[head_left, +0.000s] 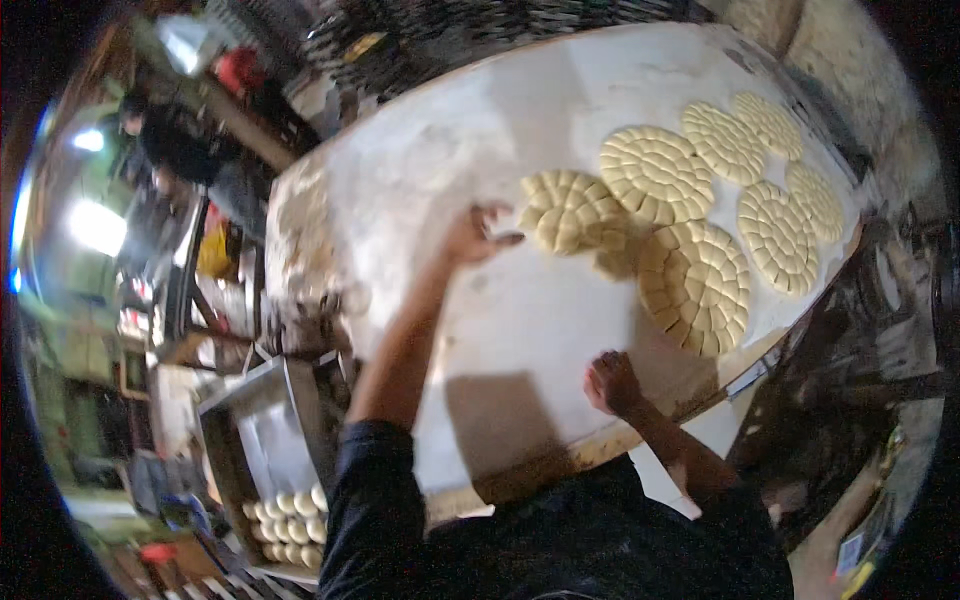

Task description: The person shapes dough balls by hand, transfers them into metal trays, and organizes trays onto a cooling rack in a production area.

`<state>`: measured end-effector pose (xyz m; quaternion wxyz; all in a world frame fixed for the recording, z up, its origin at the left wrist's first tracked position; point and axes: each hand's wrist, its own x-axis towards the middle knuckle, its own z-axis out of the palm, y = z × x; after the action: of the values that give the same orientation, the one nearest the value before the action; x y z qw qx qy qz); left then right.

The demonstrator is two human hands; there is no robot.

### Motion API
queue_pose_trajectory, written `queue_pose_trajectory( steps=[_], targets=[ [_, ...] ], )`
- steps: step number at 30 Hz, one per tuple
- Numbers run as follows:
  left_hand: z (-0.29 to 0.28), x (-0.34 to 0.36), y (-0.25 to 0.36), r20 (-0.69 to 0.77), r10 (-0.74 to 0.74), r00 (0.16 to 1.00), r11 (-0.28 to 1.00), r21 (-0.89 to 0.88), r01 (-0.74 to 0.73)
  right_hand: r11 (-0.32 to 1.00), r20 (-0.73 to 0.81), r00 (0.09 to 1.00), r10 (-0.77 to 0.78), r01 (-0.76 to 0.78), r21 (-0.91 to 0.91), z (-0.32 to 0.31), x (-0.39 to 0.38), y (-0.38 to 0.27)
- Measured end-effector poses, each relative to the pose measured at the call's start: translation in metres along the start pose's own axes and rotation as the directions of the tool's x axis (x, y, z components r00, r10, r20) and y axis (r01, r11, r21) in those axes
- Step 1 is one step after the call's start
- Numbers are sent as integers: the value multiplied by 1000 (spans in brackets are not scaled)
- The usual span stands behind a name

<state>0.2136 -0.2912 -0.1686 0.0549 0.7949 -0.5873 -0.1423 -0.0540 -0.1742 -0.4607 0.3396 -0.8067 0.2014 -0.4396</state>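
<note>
1. The right hand point(612, 382) is folded into a loose fist over the near part of the surface point(420, 165); I cannot tell whether it holds anything.
2. Between the hands and the person's body, a dark shadow falls across the surface, by its wooden near edge.
3. Low and left of both hands, off the surface, a metal tray point(228, 440) carries rows of pale dough balls point(290, 528).
4. The left hand point(480, 235), farther out, is bare, thumb and fingers wide apart.
5. Just right of its fingertips lies a scored dough round point(563, 208), with loose pieces point(613, 262) by its near right side.
6. Six more rounds point(655, 175) spread rightward, beyond the right hand.
7. Left of the left hand, the surface's pale top ends in a rough, stained patch.
8. Beyond its far edge stand dark slatted racks point(455, 45).
9. Far left of the hands, another person point(180, 145) is near bright lights point(97, 228).
</note>
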Motion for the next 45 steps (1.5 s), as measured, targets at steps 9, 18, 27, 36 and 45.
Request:
queue_pose_trajectory(
  steps=[9, 18, 27, 36, 45],
  targets=[
    [351, 177, 268, -75, -855, 513, 469, -532, 705, 934, 111, 955, 274, -237, -266, -350, -72, 134],
    [376, 76, 235, -196, -736, 648, 474, -832, 287, 928, -49, 996, 69, -82, -362, -365, -70, 145],
    [468, -152, 164, -189, -544, 818, 89, -982, -168, 901, 46, 905, 422, -413, -129, -314, -104, 117],
    [526, -234, 208, -148, -332, 932, -687, -639, -346, 812, 128, 846, 517, -532, 241, -167, -168, 29],
    [496, -295, 157, -577, -555, 600, 605, -775, -185, 476, 23, 564, 826, -717, 510, -227, -92, 55]
  ],
)
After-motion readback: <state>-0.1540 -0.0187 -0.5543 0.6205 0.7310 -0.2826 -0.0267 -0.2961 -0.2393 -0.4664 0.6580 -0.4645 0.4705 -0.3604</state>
